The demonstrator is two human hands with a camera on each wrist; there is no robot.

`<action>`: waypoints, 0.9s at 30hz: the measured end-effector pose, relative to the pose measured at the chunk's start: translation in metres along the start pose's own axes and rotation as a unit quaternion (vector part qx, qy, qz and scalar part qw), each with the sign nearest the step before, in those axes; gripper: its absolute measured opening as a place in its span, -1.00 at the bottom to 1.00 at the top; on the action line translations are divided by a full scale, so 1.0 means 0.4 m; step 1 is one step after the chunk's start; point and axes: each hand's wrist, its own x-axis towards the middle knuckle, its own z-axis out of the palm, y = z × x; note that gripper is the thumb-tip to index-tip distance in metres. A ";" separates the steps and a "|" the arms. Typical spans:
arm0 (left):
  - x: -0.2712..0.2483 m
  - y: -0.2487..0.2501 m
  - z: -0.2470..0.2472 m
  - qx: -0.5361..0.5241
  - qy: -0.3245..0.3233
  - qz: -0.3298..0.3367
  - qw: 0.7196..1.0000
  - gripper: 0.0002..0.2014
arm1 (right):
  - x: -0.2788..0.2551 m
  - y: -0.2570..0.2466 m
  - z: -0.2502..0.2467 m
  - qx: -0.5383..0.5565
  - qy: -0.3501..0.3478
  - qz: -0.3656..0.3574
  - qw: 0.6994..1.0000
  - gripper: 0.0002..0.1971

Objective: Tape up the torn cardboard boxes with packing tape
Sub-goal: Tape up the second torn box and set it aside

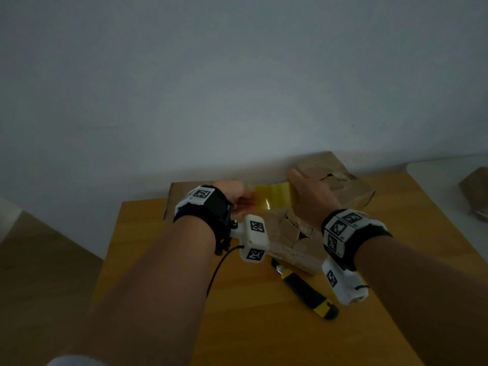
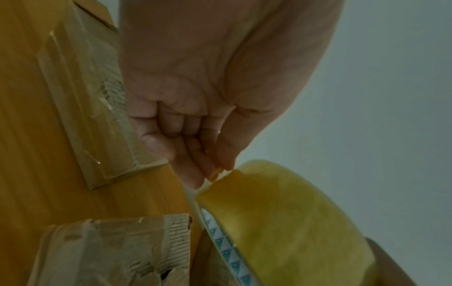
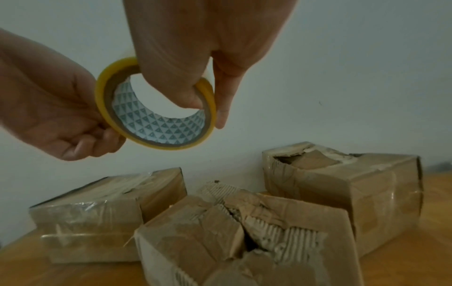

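Observation:
A yellow packing tape roll [image 1: 274, 198] hangs in the air between both hands, above the boxes. My right hand [image 1: 298, 191] grips it, thumb through the patterned core [image 3: 159, 127] and fingers outside the rim. My left hand [image 1: 247, 202] pinches the outer layer of the tape roll [image 2: 281, 222] at its edge, thumb against fingertips [image 2: 195, 180]. Below stands a torn cardboard box [image 3: 244, 232] with a ragged hole in its top. A second torn box [image 3: 342, 183] sits behind it to the right. A flatter box [image 3: 97, 212] wrapped in clear tape lies to the left.
A black and yellow utility knife [image 1: 303, 289] lies on the wooden table [image 1: 237, 326] just in front of the near torn box [image 1: 287, 233]. A wall stands close behind the boxes. Another brown box [image 1: 475, 191] rests on a white surface at the far right.

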 end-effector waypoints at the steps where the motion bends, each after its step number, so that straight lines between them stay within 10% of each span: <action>1: 0.001 -0.001 -0.003 0.002 0.009 0.006 1.000 -0.77 | 0.000 -0.003 -0.005 -0.024 -0.009 -0.015 1.000 -0.80; 19: -0.052 0.076 -0.024 0.188 -0.025 0.156 0.969 -0.70 | 0.004 0.022 0.034 -0.217 -0.083 -0.017 0.973 -0.62; 27: -0.014 0.050 -0.053 0.070 0.037 0.176 0.981 -0.84 | 0.004 0.047 0.005 -0.210 -0.041 0.029 0.976 -0.60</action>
